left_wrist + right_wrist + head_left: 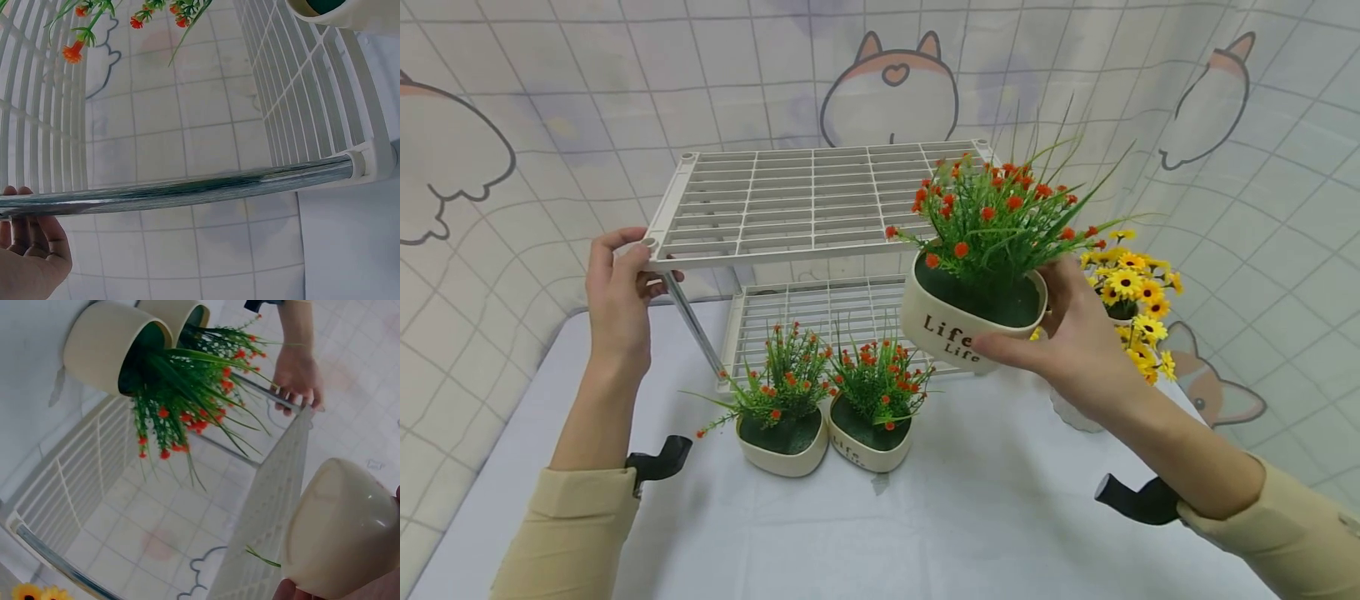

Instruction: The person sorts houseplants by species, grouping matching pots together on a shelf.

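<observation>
A two-tier white wire shelf (pixel 775 208) with metal posts stands on the table. At its upper front left corner my left hand (pixel 617 304) grips the frame, thumb near the top and fingers by the metal post (pixel 175 190). My right hand (pixel 1082 342) holds a potted plant (pixel 985 250) by its cream oval pot, thumb across the "Life" lettering. This plant has red flowers and long grass blades, and it is raised in front of the top tier's right side. In the right wrist view, the held pot's underside (pixel 337 531) shows, with fingertips at its edge.
Two similar red-flowered pots, a left one (pixel 782 450) and a right one (pixel 868 446), stand side by side before the lower tier (pixel 820 308). Yellow flowers (pixel 1138 287) in a pale container are at the right, behind my right hand. A patterned curtain (pixel 737 67) surrounds the white-covered table (pixel 820 542).
</observation>
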`<action>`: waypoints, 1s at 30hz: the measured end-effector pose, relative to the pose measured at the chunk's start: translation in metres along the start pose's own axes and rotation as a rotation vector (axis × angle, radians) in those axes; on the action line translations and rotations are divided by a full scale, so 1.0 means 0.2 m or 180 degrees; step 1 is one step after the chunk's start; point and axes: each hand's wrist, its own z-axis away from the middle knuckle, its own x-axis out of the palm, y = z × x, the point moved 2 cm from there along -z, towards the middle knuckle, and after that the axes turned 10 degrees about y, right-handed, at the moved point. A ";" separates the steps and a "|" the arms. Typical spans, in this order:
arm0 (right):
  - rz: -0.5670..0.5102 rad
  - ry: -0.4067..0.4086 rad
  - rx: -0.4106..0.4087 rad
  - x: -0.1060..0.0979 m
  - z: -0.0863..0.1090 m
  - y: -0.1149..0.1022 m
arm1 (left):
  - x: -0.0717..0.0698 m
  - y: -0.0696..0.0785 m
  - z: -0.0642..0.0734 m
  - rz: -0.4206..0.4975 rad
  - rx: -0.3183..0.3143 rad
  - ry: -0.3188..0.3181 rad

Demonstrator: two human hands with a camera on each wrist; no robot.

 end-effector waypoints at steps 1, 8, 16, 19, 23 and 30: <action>-0.0004 0.0001 -0.0052 0.00 0.00 -0.01 | 0.00 0.00 0.00 0.0005 -0.0003 0.0002; -0.0035 -0.0033 -0.0107 0.01 -0.03 -0.08 | 0.00 0.00 0.00 0.0020 -0.0019 0.0011; -0.0044 -0.0132 -0.0195 0.05 -0.07 -0.14 | 0.00 0.00 0.01 -0.0008 0.0028 -0.0010; 0.0032 -0.0133 -0.0201 0.07 -0.10 -0.17 | 0.00 0.00 0.00 -0.0001 0.0039 -0.0020; 0.0182 -0.0133 -0.0218 0.11 -0.15 -0.20 | 0.00 0.00 0.00 0.0063 0.0021 -0.0028; 0.0146 -0.0158 -0.0152 0.21 -0.25 -0.19 | 0.00 -0.01 0.00 0.0142 -0.0020 -0.0023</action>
